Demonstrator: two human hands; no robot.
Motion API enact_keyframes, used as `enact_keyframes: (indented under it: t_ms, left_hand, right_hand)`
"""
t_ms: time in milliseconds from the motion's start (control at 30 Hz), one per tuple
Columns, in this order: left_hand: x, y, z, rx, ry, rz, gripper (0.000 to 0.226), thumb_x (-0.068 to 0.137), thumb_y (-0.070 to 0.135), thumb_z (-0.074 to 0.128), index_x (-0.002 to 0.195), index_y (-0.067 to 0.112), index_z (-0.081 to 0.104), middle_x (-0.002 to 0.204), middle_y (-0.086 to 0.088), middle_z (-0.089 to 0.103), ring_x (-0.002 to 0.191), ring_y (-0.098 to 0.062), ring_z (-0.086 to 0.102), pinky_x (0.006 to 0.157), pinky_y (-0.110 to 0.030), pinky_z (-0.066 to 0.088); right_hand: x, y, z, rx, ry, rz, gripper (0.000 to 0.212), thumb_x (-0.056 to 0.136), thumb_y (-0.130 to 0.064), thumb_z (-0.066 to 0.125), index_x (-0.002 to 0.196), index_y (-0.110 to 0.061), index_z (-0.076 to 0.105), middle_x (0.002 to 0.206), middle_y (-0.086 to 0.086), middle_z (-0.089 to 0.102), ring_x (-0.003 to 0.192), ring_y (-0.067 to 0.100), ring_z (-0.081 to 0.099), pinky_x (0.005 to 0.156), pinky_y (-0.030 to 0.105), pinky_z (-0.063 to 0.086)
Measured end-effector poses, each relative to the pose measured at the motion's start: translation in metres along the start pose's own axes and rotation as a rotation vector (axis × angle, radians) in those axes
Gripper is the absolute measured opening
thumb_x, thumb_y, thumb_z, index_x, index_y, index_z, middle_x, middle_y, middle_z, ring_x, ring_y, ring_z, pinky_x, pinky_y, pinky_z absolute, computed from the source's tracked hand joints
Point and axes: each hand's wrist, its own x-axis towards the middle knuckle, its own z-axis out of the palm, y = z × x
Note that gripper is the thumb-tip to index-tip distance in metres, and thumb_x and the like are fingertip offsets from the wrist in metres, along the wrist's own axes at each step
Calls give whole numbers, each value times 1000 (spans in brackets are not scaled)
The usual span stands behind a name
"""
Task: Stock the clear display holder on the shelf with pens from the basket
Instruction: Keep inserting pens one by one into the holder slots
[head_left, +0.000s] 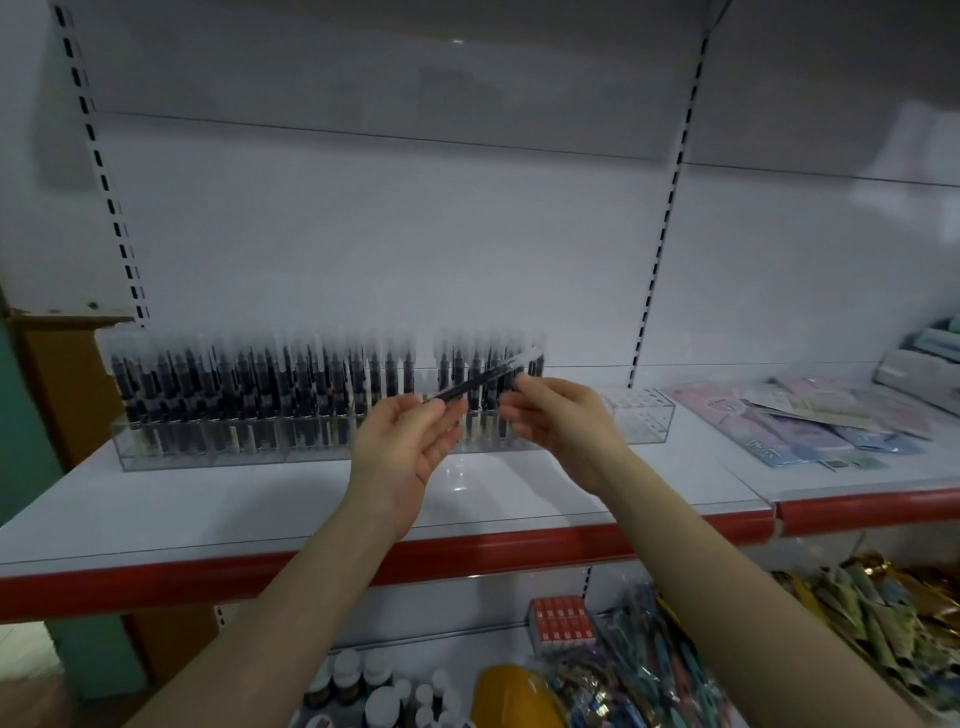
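Black pen (480, 381) pinched by left hand (400, 447), right hand (556, 421) — cap indistinct.

Pastel packets (810, 423), small bottles (382, 699)

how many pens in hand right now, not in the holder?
1: pen held slanted between left hand and right hand, in front of the clear display holder. More may hide behind fingers.

text: none legible | pastel flat packets (810, 423) right of clear plastic pen holder (644, 421): print blurred | small red box (561, 618) below holder: white marks too small
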Motion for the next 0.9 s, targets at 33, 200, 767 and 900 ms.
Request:
enact_keyframes:
  t_ms: [33,200,767,900]
  left_hand:
    - [-1,-3,3,67,-15,23,17,90,-3,52,82,10,45,97,-19,64,84,-18,71,72,-26,58]
    - [-8,-10,9,450,-103,195,16,87,3,60,86,13,48,86,-13,65,78,-19,62,74,-30,50]
    - [-4,-43,-12,1631,-404,191,62,81,57,58,132,23,49,140,7,47,127,-11,42,103,-25,33]
    - [-3,-44,-13,1685,-404,208,57,82,59,55,126,23,55,135,7,50,123,-10,44,100,-25,35]
  right_hand:
    - [-1,0,2,70,-7,18,19,91,-17,58,100,0,61,84,10,67,70,13,66,64,21,55]
    - [1,-4,1,268,11,35,11,93,-13,55,90,-3,60,83,10,66,69,15,69,60,19,56]
    - [45,-35,-46,-486,424,-378,13,91,-13,55,102,-12,61,89,6,65,81,19,65,79,31,52]
    - [61,-33,-43,-541,382,-385,19,91,-10,54,107,-5,61,93,10,67,81,19,63,82,32,52]
